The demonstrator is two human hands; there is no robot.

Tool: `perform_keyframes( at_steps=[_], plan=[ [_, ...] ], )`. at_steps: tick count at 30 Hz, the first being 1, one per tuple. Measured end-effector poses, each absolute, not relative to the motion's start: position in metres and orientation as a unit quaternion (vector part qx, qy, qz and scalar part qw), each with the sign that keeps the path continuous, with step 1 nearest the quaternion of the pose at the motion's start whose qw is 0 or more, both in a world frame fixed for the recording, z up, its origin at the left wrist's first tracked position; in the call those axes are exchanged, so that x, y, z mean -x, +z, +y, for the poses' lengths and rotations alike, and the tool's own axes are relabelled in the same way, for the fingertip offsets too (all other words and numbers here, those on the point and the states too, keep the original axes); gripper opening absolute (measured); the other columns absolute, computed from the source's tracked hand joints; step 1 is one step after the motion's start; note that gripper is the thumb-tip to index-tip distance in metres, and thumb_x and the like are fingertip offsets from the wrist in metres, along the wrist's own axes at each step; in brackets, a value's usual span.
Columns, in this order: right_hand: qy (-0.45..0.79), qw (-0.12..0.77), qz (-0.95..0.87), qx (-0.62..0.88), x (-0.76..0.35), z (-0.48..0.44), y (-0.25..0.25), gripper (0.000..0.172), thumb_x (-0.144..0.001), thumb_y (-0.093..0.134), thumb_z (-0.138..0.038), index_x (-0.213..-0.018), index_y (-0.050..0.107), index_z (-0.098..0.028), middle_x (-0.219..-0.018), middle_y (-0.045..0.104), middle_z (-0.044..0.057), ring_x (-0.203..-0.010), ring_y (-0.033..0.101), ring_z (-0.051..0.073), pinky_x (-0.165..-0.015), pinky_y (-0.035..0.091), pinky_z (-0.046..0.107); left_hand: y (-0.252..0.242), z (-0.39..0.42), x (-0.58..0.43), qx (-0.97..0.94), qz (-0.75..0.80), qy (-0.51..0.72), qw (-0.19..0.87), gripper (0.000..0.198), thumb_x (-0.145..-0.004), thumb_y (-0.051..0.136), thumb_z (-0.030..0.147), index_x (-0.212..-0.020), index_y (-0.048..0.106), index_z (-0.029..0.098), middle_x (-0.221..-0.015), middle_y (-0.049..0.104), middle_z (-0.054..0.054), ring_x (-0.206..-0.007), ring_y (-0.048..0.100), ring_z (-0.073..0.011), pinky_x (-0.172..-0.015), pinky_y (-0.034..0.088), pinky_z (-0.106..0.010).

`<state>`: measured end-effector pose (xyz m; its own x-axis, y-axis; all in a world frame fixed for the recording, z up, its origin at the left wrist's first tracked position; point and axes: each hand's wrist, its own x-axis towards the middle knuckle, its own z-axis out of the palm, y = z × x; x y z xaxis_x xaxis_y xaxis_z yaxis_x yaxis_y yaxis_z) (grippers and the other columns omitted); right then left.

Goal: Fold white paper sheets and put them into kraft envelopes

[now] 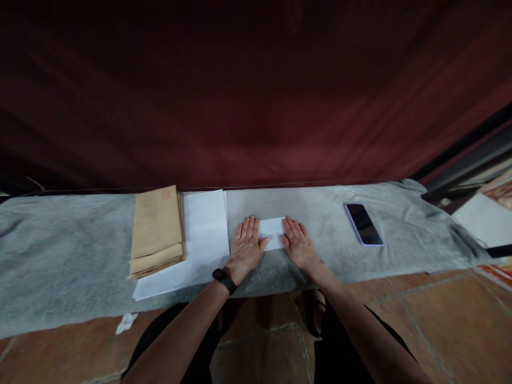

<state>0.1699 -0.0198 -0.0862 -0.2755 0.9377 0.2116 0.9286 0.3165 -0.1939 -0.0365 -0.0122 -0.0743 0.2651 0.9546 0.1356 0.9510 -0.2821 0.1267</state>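
A small white folded paper (272,228) lies flat on the grey cloth, between my two hands. Over its left end rests my left hand (247,245), palm down with the fingers stretched out. My right hand (298,242) lies flat on the right end, fingers extended and thumb pointing inward. The paper's middle shows between the thumbs; its two ends are hidden under the hands. A dark band circles my left wrist. Just left of my left hand are larger white paper sheets (206,229), partly covered by a stack of brown envelopes (157,221).
A phone (365,225) in a purple case lies to the right on the grey cloth (320,208). Behind the cloth hangs a dark red curtain (256,117). A crumpled white scrap (126,322) is on the tiled floor (260,352). Papers (486,218) sit at the far right.
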Motion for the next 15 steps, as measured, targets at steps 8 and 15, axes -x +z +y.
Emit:
perform_keyframes(
  at_steps=[8,15],
  plan=[
    [0.009,0.124,-0.790,0.600,-0.188,-0.022,-0.086,0.056,-0.104,0.029,-0.035,-0.155,0.032,-0.010,-0.160,0.032,0.013,-0.150,0.027,0.027,-0.121,0.024,0.048,-0.077,-0.015,0.048,-0.776,0.626,0.079,-0.010,0.063,-0.101,0.034,0.040,-0.154,0.029,0.007,-0.161,0.030,-0.016,-0.152,0.021,-0.0259,-0.123,0.019,-0.044],
    [0.002,0.137,-0.770,0.624,-0.196,-0.024,-0.083,0.058,-0.105,0.029,-0.035,-0.154,0.031,-0.006,-0.160,0.032,0.017,-0.149,0.029,0.029,-0.120,0.025,0.050,-0.072,-0.018,0.051,-0.761,0.638,0.114,-0.028,0.059,-0.101,0.032,0.033,-0.151,0.034,0.003,-0.159,0.034,-0.018,-0.151,0.024,-0.0283,-0.123,0.020,-0.048]
  ],
)
